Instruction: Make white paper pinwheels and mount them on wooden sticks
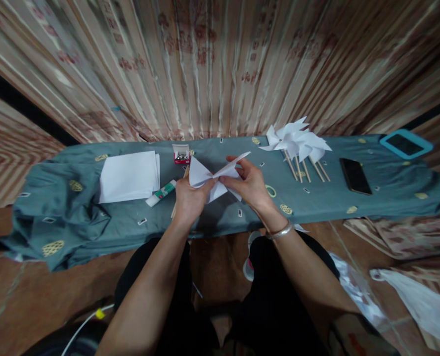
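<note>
A white paper pinwheel, its corners curled toward the middle, is held between both hands above the cloth-covered table. My left hand grips its left side, with the thumb pressed near the centre. From the right, my right hand pinches the paper, its thumb also close to the centre and its fingers partly behind a blade. Beside my left hand lie a green and white tube and thin wooden sticks, partly hidden by that hand. An open red box of small metal pieces stands just behind.
A stack of white paper lies on the left. Several finished pinwheels on sticks are piled at the back right. Farther right are a black phone and a blue-framed tablet. A pale green ring lies near my right wrist.
</note>
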`<action>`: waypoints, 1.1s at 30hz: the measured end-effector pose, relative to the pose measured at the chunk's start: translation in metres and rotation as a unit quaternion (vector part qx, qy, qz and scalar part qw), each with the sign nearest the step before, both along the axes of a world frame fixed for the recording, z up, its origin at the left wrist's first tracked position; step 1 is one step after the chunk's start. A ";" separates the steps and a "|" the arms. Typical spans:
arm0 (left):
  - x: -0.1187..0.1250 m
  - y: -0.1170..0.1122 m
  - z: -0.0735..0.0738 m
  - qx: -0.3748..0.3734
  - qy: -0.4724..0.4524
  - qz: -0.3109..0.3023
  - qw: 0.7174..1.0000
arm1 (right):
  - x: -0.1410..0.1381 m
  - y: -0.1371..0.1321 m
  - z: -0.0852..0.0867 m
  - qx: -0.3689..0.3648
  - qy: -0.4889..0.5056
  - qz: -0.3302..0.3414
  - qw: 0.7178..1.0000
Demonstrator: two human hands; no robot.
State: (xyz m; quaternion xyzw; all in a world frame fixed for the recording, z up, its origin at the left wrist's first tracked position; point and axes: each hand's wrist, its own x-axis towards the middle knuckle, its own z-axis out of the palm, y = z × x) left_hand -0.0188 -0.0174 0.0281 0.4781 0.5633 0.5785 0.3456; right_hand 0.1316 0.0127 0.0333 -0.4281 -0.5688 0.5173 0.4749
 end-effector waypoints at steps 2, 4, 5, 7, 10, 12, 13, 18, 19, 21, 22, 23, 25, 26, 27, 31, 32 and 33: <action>0.000 0.000 0.000 0.000 -0.004 0.003 1.000 | 0.000 0.000 0.001 0.000 0.004 -0.001 1.000; 0.001 0.001 0.001 -0.006 -0.012 0.007 1.000 | -0.001 -0.001 0.002 0.000 0.012 -0.002 1.000; 0.002 0.001 0.001 -0.011 -0.019 0.008 1.000 | -0.001 -0.001 0.002 0.000 0.017 0.000 1.000; 0.003 0.001 0.000 -0.021 -0.036 0.011 0.999 | -0.002 -0.001 0.003 0.001 0.030 0.006 1.000; 0.003 0.002 0.000 -0.026 -0.049 0.017 0.998 | -0.002 -0.001 0.003 0.002 0.042 0.011 0.999; 0.003 0.003 0.000 -0.027 -0.046 0.021 0.998 | -0.002 -0.001 0.003 -0.002 0.041 0.013 0.999; 0.003 0.003 0.000 -0.028 -0.042 0.022 0.998 | -0.002 -0.001 0.003 -0.003 0.039 0.014 0.999; 0.004 0.002 0.005 -0.039 -0.029 0.028 0.998 | -0.003 0.000 0.003 -0.013 0.044 0.010 0.999; 0.004 0.001 0.005 -0.038 -0.029 0.027 0.998 | -0.003 0.000 0.003 -0.015 0.046 0.009 0.999; 0.003 0.001 0.005 -0.034 -0.028 0.024 0.999 | -0.003 0.000 0.003 -0.018 0.048 0.009 0.999; 0.003 0.001 0.005 -0.031 -0.027 0.023 0.999 | -0.003 0.000 0.003 -0.018 0.047 0.008 0.999; 0.003 0.001 0.004 -0.027 -0.025 0.021 0.999 | -0.003 0.000 0.002 -0.017 0.046 0.008 0.999; 0.002 0.001 0.002 -0.020 -0.020 0.017 0.999 | -0.003 0.000 0.002 -0.017 0.041 0.004 0.999; 0.001 0.001 0.002 -0.016 -0.018 0.015 1.000 | -0.004 0.000 0.001 -0.017 0.038 0.001 0.999; 0.001 0.001 0.001 -0.013 -0.016 0.014 1.000 | -0.004 0.000 0.001 -0.018 0.036 -0.003 0.999; 0.000 0.002 -0.001 -0.008 -0.010 0.015 1.000 | -0.005 -0.001 0.001 -0.029 0.037 -0.007 0.999; 0.000 0.002 -0.001 -0.008 -0.008 0.014 1.000 | -0.006 -0.001 0.002 -0.031 0.036 -0.006 0.999; 0.000 0.003 -0.001 -0.008 -0.006 0.014 1.000 | -0.006 -0.002 0.002 -0.032 0.035 -0.007 0.999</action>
